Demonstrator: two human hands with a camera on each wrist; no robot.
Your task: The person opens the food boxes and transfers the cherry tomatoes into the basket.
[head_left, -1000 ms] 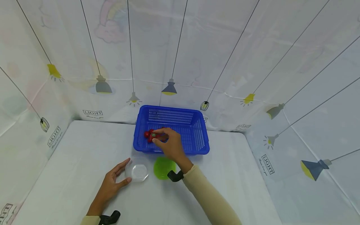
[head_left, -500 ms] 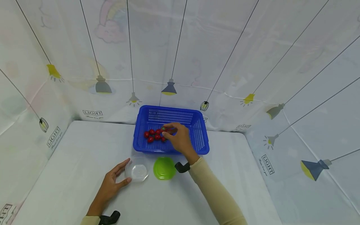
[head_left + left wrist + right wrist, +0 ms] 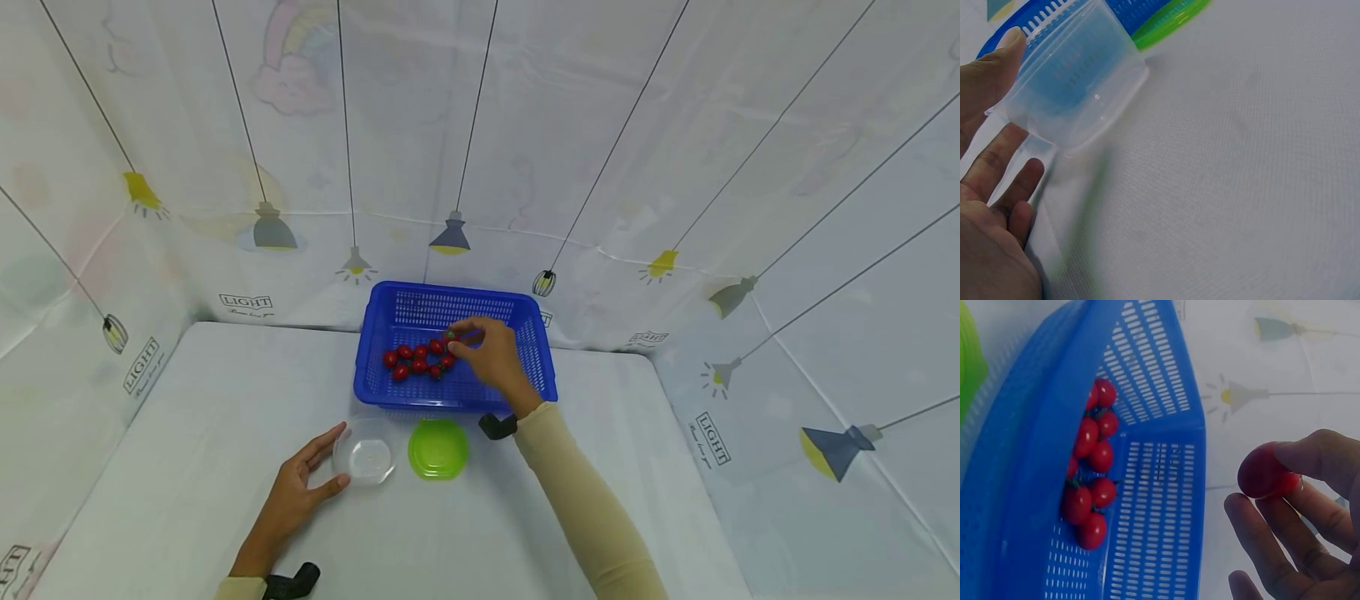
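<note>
In the head view, my right hand (image 3: pixel 497 358) is over the right part of a blue plastic basket (image 3: pixel 536 354), pinching a cherry tomato (image 3: pixel 1261 472) between thumb and fingers. Several more cherry tomatoes (image 3: pixel 419 365) lie on the basket floor, left of that hand. My left hand (image 3: pixel 296 487) steadies a clear plastic container (image 3: pixel 369 458) on the table, thumb and fingers spread around its left side. The left wrist view has the thumb at the rim of that container, its wall see-through.
A green lid (image 3: pixel 438 450) lies on the white-covered table (image 3: pixel 420 542) to the right of the clear container, just in front of the basket. Behind the basket rises a light wall covering (image 3: pixel 420 167) printed with hanging lamps.
My right hand has moved right and slightly back across the basket with the pinched tomato, uncovering more tomatoes and the green lid. The left hand and container stay put.
</note>
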